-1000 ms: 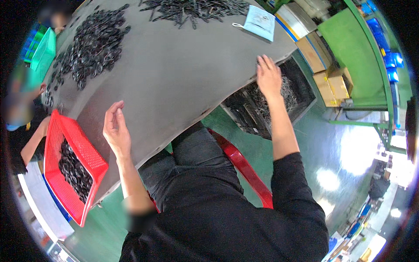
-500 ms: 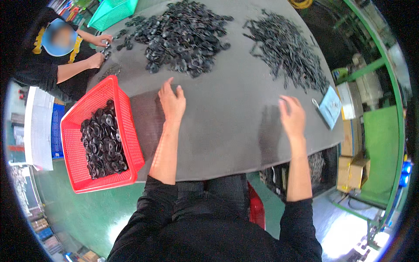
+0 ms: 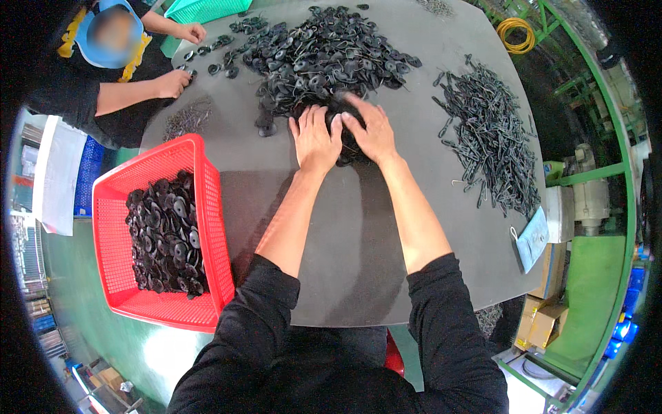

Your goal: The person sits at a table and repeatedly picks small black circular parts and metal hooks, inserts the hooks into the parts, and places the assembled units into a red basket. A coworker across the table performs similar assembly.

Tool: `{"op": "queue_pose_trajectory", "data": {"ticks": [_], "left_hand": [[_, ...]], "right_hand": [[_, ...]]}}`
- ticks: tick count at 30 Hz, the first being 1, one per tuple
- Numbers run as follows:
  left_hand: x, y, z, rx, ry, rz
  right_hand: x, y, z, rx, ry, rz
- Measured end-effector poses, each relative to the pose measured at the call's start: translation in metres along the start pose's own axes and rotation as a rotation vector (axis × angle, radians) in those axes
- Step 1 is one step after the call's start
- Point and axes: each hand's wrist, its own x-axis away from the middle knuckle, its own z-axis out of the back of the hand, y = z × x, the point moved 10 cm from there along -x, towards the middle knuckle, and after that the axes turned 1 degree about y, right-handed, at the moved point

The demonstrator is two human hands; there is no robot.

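Observation:
A large heap of black round discs (image 3: 324,62), some with a hole in the middle and thin hooks among them, lies at the far middle of the grey table (image 3: 276,200). At its near edge my left hand (image 3: 317,141) lies with fingers stretched out over the discs. Close beside it, thumbs almost touching, my right hand (image 3: 372,131) is spread over the same edge, its fingertips slightly blurred. Some discs show between and below the two hands. Neither hand visibly grips anything.
A red basket (image 3: 214,207) of black discs stands at the left. On the right are a pile of thin dark pieces (image 3: 489,131) and a light-blue pouch-like item (image 3: 531,241). Across the left corner, a co-worker's hands (image 3: 172,84) handle small discs near a green basket (image 3: 207,8).
Both my hands have moved forward and together from apart over the table onto the heap's near edge. The view has shifted. A co-worker's far hand has lifted away from the discs.

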Motion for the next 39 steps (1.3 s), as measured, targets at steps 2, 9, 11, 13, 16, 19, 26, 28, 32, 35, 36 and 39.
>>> {"op": "queue_pose_trajectory", "data": {"ticks": [2, 9, 11, 13, 16, 19, 26, 28, 32, 35, 36, 39], "left_hand": [[0.009, 0.001, 0.008, 0.187, -0.032, -0.027], [0.087, 0.026, 0.067, 0.394, -0.087, 0.044], [0.107, 0.020, 0.075, 0.491, -0.115, 0.170], [0.121, 0.009, 0.082, 0.607, -0.142, 0.313], [0.131, -0.008, 0.112, 0.541, -0.075, 0.322], [0.133, -0.007, 0.128, 0.457, -0.048, 0.195], [0.131, 0.053, 0.110, 0.161, -0.220, -0.198], [0.133, 0.050, 0.097, 0.084, -0.322, -0.206], [0.130, 0.030, 0.102, 0.053, -0.346, -0.119], [0.128, 0.001, 0.125, 0.080, -0.228, -0.050], [0.128, -0.008, 0.133, 0.086, -0.177, -0.042], [0.129, -0.018, 0.147, 0.130, -0.087, -0.022]], "right_hand": [[0.022, -0.022, -0.002, -0.085, -0.089, 0.054], [0.110, -0.082, 0.027, -0.098, -0.152, 0.143], [0.131, -0.088, 0.032, -0.048, -0.174, 0.131], [0.144, -0.080, 0.038, 0.011, -0.226, 0.081], [0.146, -0.075, 0.076, -0.017, -0.048, -0.007], [0.147, -0.066, 0.107, -0.164, 0.093, -0.143], [0.144, -0.100, 0.111, 0.489, 0.163, 0.073], [0.139, -0.094, 0.080, 0.395, -0.006, -0.008], [0.141, -0.086, 0.023, 0.452, -0.351, -0.152], [0.138, -0.080, 0.046, 0.220, -0.204, -0.318], [0.135, -0.088, 0.058, 0.183, -0.130, -0.285], [0.136, -0.092, 0.061, -0.008, -0.081, -0.248]]}}
